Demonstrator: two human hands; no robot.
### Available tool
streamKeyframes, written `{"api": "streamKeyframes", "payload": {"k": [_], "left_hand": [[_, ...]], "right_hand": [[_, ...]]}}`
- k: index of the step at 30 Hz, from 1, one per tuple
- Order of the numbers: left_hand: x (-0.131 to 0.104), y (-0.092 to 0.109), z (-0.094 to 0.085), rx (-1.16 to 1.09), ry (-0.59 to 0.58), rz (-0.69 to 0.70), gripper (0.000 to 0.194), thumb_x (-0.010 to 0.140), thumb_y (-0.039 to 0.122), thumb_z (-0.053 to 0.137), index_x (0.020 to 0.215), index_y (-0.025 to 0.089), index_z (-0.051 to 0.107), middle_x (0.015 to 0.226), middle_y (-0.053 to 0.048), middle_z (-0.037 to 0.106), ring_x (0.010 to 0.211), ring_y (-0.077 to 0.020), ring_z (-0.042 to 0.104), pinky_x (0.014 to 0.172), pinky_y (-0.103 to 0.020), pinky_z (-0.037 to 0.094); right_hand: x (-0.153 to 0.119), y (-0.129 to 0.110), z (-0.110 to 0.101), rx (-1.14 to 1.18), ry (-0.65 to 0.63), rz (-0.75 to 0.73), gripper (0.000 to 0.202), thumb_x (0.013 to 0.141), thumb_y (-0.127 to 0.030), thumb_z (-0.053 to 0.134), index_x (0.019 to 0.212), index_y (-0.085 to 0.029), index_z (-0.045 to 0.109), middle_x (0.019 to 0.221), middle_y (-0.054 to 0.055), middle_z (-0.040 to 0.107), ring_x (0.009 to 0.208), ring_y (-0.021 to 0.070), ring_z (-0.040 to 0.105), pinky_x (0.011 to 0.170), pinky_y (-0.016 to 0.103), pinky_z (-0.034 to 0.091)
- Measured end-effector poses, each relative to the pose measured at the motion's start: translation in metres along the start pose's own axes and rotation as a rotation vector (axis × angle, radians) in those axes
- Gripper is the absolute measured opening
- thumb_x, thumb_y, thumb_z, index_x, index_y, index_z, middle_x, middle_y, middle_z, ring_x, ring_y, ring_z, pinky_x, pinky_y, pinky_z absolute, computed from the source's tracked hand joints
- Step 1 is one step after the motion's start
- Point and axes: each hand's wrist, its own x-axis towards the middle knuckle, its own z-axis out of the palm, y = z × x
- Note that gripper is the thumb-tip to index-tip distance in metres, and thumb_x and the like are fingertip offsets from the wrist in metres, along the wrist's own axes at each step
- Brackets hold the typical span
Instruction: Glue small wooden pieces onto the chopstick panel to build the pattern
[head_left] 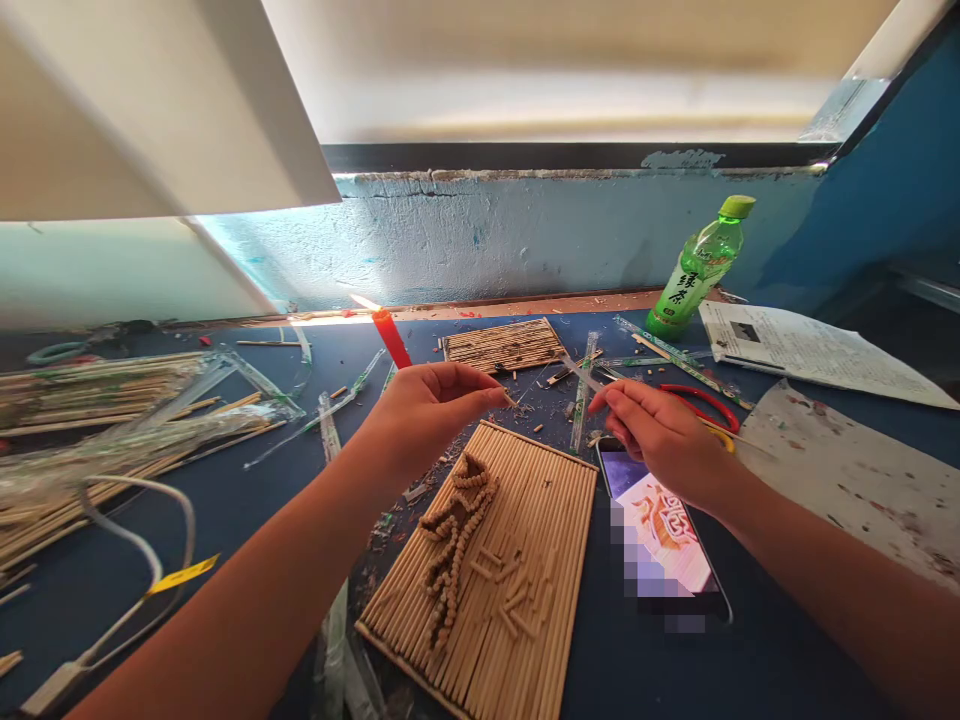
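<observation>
My left hand [442, 400] is closed in a pinch above the far edge of a stick panel, with what looks like a small piece of wooden stick [511, 400] at its fingertips. My right hand [656, 430] grips a thin, translucent glue stick [581, 375], its tip pointing to the upper left. Behind my left hand, a lit red candle [391, 338] rises at a tilt, its base hidden. On the panel of side-by-side wooden sticks [555, 490] stands a winding raised outline of short stick pieces [454, 560]. Several loose cut pieces [514, 595] lie beside it.
A phone [660, 530] showing a picture lies under my right forearm. Red-handled scissors [705, 408], a green bottle [697, 270], a printed sheet [810, 350] and a stained sheet [855, 480] are on the right. A smaller stick panel [502, 345] lies behind; bundled sticks [97, 400] and a white cable [142, 540] are left.
</observation>
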Motion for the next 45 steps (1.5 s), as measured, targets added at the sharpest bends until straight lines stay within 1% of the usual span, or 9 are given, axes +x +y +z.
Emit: {"api": "streamKeyframes", "payload": {"k": [3, 6, 9, 12, 16, 26, 31, 40, 45], "left_hand": [[-0.002, -0.003, 0.002, 0.127, -0.035, 0.048, 0.013, 0.076, 0.033, 0.071, 0.081, 0.021, 0.073, 0.078, -0.005, 0.076, 0.071, -0.0182, 0.068, 0.064, -0.031, 0.053], [-0.005, -0.007, 0.006, 0.312, -0.065, 0.137, 0.017, 0.077, 0.033, 0.065, 0.083, 0.021, 0.074, 0.068, -0.003, 0.071, 0.059, -0.0150, 0.060, 0.054, -0.028, 0.047], [-0.009, -0.006, 0.009, 0.490, -0.106, 0.209, 0.017, 0.076, 0.029, 0.060, 0.078, 0.023, 0.077, 0.062, -0.002, 0.067, 0.058, -0.0154, 0.056, 0.056, -0.030, 0.044], [-0.011, -0.001, 0.010, 0.589, -0.165, 0.215, 0.018, 0.075, 0.025, 0.059, 0.074, 0.024, 0.077, 0.062, -0.002, 0.068, 0.060, -0.0172, 0.057, 0.063, -0.033, 0.046], [-0.012, 0.002, 0.009, 0.645, -0.196, 0.191, 0.018, 0.076, 0.024, 0.058, 0.073, 0.024, 0.076, 0.064, -0.002, 0.069, 0.059, -0.0176, 0.057, 0.068, -0.035, 0.047], [-0.011, -0.004, 0.010, 0.685, -0.207, 0.226, 0.019, 0.076, 0.023, 0.057, 0.072, 0.024, 0.076, 0.058, -0.001, 0.066, 0.052, -0.0161, 0.054, 0.065, -0.035, 0.047], [-0.011, -0.004, 0.011, 0.690, -0.206, 0.228, 0.019, 0.076, 0.023, 0.058, 0.069, 0.025, 0.075, 0.056, 0.000, 0.064, 0.055, -0.0175, 0.056, 0.068, -0.035, 0.048], [-0.011, -0.006, 0.012, 0.692, -0.211, 0.227, 0.018, 0.077, 0.023, 0.058, 0.073, 0.024, 0.076, 0.066, -0.003, 0.071, 0.058, -0.0187, 0.058, 0.070, -0.037, 0.049], [-0.011, -0.007, 0.012, 0.710, -0.217, 0.240, 0.018, 0.077, 0.024, 0.058, 0.073, 0.025, 0.076, 0.063, -0.002, 0.069, 0.059, -0.0189, 0.059, 0.071, -0.036, 0.049]], "right_hand": [[0.003, -0.002, -0.006, 0.037, 0.057, -0.017, 0.030, 0.095, -0.047, 0.048, 0.096, -0.020, 0.060, 0.066, -0.002, 0.045, 0.056, 0.0109, 0.039, 0.048, 0.025, 0.028], [0.004, -0.002, -0.008, 0.037, 0.055, -0.022, 0.031, 0.095, -0.047, 0.049, 0.096, -0.019, 0.060, 0.066, -0.002, 0.044, 0.056, 0.0107, 0.038, 0.048, 0.025, 0.027], [0.003, -0.001, -0.006, -0.007, 0.030, -0.015, 0.031, 0.096, -0.048, 0.047, 0.094, -0.019, 0.060, 0.066, -0.002, 0.045, 0.056, 0.0102, 0.038, 0.049, 0.024, 0.028], [0.002, 0.000, -0.005, -0.039, 0.025, -0.012, 0.031, 0.096, -0.048, 0.046, 0.093, -0.020, 0.060, 0.066, -0.003, 0.046, 0.056, 0.0099, 0.039, 0.049, 0.024, 0.029], [0.001, 0.000, -0.004, -0.057, 0.029, -0.020, 0.031, 0.097, -0.048, 0.045, 0.092, -0.020, 0.060, 0.066, -0.003, 0.047, 0.056, 0.0101, 0.039, 0.049, 0.024, 0.029], [0.003, 0.001, -0.004, -0.068, 0.011, -0.031, 0.031, 0.097, -0.047, 0.045, 0.094, -0.021, 0.061, 0.065, -0.003, 0.047, 0.055, 0.0106, 0.039, 0.048, 0.025, 0.028], [0.002, 0.000, -0.005, -0.070, 0.010, -0.029, 0.031, 0.097, -0.047, 0.045, 0.095, -0.020, 0.061, 0.066, -0.003, 0.046, 0.055, 0.0104, 0.039, 0.048, 0.025, 0.028], [0.001, 0.001, -0.004, -0.082, 0.011, -0.028, 0.030, 0.097, -0.046, 0.044, 0.095, -0.021, 0.061, 0.065, -0.003, 0.047, 0.055, 0.0104, 0.040, 0.048, 0.025, 0.028], [0.001, 0.001, -0.004, -0.088, 0.010, -0.036, 0.031, 0.097, -0.047, 0.044, 0.094, -0.021, 0.062, 0.065, -0.002, 0.047, 0.055, 0.0111, 0.040, 0.048, 0.025, 0.029]]}}
